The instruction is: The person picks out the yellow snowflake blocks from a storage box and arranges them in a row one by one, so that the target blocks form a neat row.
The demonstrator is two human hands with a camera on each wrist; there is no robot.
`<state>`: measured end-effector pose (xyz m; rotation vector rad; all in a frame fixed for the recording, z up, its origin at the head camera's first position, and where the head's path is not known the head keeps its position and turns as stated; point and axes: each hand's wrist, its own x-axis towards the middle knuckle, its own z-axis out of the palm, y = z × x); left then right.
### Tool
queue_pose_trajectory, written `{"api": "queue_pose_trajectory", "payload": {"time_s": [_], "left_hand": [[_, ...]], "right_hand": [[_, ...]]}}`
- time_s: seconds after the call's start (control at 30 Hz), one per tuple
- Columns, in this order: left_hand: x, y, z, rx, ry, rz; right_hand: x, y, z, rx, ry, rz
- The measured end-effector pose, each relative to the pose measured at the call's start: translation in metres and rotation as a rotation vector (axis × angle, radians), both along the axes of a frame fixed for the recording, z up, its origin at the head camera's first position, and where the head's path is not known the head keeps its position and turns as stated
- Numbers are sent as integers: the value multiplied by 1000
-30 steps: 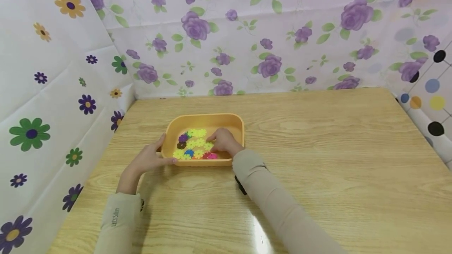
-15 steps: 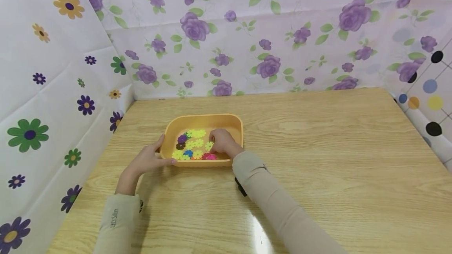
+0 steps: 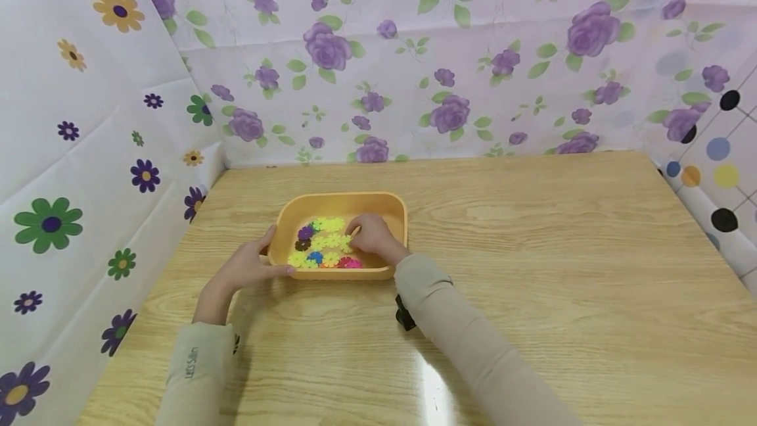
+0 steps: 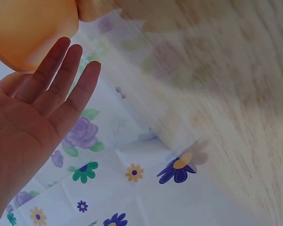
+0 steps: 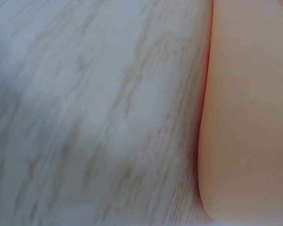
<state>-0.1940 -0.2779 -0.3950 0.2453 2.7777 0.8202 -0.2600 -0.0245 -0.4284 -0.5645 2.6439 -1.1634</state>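
Observation:
A shallow yellow plastic tray sits on the wooden table, with several flower-shaped interlocking discs on its floor. My left hand spans the tray's left front corner, thumb along the front rim and fingers against the left end. In the left wrist view, the left hand's fingers are fairly straight beside the tray wall. Inside the tray, my right hand has curled fingers and pinches a yellow disc at the right end of the middle row. The tray's outer wall fills the right wrist view's right side, with that hand unseen.
Other discs lie left of the right hand: yellow ones at the back, purple, brown, blue and pink. Flower-printed cloth stands behind the wooden table and along its left side.
My right hand shifts slightly within the tray, and the yellow disc at its fingertips turns and slides left toward the middle row. My left hand stays at the tray's corner.

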Motion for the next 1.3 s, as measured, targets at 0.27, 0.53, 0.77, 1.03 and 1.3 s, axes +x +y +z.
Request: {"api": "queue_pose_trajectory", "payload": {"time_s": [0.27,0.53,0.77,1.03,1.3], "left_hand": [[-2,-1,-1,9,15,-15],[-2,-3,-3,14,18,-11],[0,-2,-4,61,36,-20],[1,-3,-4,61,29,-17],[0,-2,-4,70,33,-23]], "right_hand": [[0,3,2,-118,-41,0],[6,13,14,-199,-87,3],[11,27,25,-274,-124,23],[16,44,37,-301,-118,28],[14,67,45,-287,-153,-4]]}}
